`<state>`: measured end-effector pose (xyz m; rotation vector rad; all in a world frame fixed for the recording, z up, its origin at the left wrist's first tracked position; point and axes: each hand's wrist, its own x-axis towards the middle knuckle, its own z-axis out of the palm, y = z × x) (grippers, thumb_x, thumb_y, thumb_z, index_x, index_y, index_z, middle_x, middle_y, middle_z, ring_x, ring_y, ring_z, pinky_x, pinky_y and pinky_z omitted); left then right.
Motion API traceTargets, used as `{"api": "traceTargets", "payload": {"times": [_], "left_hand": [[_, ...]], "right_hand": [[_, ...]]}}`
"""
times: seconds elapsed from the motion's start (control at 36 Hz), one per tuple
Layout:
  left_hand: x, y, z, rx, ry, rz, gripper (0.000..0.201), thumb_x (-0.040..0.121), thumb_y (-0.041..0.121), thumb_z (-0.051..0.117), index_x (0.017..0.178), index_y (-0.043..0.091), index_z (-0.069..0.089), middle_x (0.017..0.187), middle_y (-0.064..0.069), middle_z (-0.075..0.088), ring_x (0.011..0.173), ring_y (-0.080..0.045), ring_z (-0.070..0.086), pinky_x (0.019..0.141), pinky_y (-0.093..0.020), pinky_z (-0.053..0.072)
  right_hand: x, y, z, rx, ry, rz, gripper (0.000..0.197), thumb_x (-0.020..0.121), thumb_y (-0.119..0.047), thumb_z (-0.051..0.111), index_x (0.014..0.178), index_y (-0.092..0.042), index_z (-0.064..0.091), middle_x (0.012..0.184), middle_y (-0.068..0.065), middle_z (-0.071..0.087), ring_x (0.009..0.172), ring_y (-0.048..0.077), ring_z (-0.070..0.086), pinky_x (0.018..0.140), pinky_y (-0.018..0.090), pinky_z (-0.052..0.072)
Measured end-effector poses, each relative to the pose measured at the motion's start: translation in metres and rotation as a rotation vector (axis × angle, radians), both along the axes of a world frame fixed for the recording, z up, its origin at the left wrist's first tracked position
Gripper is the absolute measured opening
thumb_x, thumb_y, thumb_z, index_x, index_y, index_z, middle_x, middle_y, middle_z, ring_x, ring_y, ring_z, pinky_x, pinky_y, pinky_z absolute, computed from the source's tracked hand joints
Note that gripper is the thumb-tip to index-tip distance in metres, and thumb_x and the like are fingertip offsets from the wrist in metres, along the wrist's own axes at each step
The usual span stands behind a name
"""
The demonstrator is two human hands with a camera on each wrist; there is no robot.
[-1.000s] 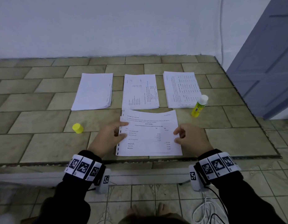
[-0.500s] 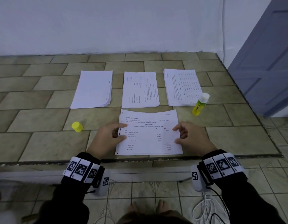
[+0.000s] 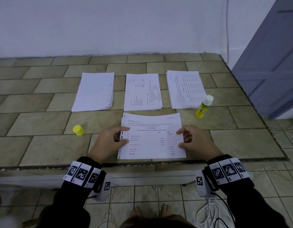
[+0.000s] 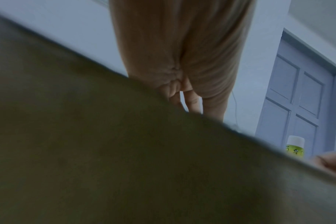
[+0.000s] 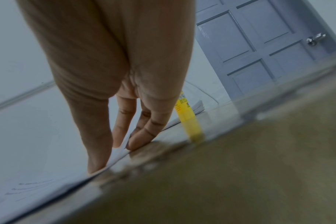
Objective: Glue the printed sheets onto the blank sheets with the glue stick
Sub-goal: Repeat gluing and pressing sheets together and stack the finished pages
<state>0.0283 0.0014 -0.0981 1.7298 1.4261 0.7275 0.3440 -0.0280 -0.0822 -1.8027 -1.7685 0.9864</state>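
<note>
Two hands rest on a printed sheet that lies at the near edge of the tiled desk, its far edge bowed up a little. The left hand holds the sheet's left margin, forefinger stretched on top and thumb lower down, the other fingers curled at the paper's edge. The right hand does the same on the right margin; from the right wrist view its fingers are fairly straight, with the tips pressing down at the paper's edge on the desk. Beyond this sheet three piles sit in a row: a pile of blank sheets on the left, a printed pile in the middle and another printed pile on the right. The glue stick stands upright just beside the near right corner of the right-hand pile, uncapped, with its white top showing. Its yellow cap lies on the desk to the left of the left hand, well apart from the stick. A grey-blue door stands to the right, and white cables lie on the floor below the desk.
</note>
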Motion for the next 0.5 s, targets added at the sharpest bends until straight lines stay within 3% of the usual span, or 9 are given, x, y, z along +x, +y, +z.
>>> {"api": "traceTargets", "payload": {"times": [0.14, 0.25, 0.36, 0.5], "left_hand": [[-0.0019, -0.0006, -0.0017, -0.014, -0.036, 0.001, 0.040, 0.082, 0.004, 0.077, 0.112, 0.027, 0.068, 0.111, 0.003, 0.068, 0.093, -0.008, 0.068, 0.077, -0.015, 0.055], [-0.0011, -0.0020, -0.0005, -0.019, -0.062, 0.010, 0.040, 0.081, 0.003, 0.077, 0.109, 0.030, 0.067, 0.109, 0.007, 0.067, 0.086, 0.004, 0.067, 0.072, -0.009, 0.052], [-0.0008, -0.0028, 0.0002, -0.019, -0.068, 0.002, 0.039, 0.082, 0.002, 0.076, 0.109, 0.029, 0.066, 0.109, 0.010, 0.065, 0.087, 0.010, 0.064, 0.072, -0.008, 0.051], [-0.0013, -0.0036, 0.0016, -0.009, -0.062, -0.013, 0.041, 0.082, 0.003, 0.076, 0.106, 0.035, 0.065, 0.109, 0.013, 0.064, 0.087, 0.008, 0.065, 0.072, -0.008, 0.051]], "right_hand": [[0.0002, -0.0001, -0.0006, 0.009, -0.002, 0.007, 0.036, 0.074, -0.004, 0.078, 0.102, -0.021, 0.061, 0.099, 0.000, 0.056, 0.086, 0.013, 0.059, 0.074, 0.016, 0.051], [0.0004, 0.0003, -0.0009, 0.013, 0.007, 0.009, 0.037, 0.073, -0.002, 0.078, 0.100, -0.022, 0.061, 0.098, 0.001, 0.055, 0.086, 0.016, 0.060, 0.078, 0.021, 0.052], [-0.0002, -0.0001, -0.0006, 0.010, 0.002, 0.005, 0.037, 0.075, -0.003, 0.078, 0.101, -0.022, 0.060, 0.098, -0.001, 0.055, 0.087, 0.013, 0.059, 0.078, 0.019, 0.052], [-0.0003, -0.0008, -0.0008, 0.016, -0.017, 0.004, 0.038, 0.074, -0.004, 0.079, 0.102, -0.022, 0.061, 0.098, 0.000, 0.056, 0.087, 0.014, 0.060, 0.082, 0.029, 0.055]]}}
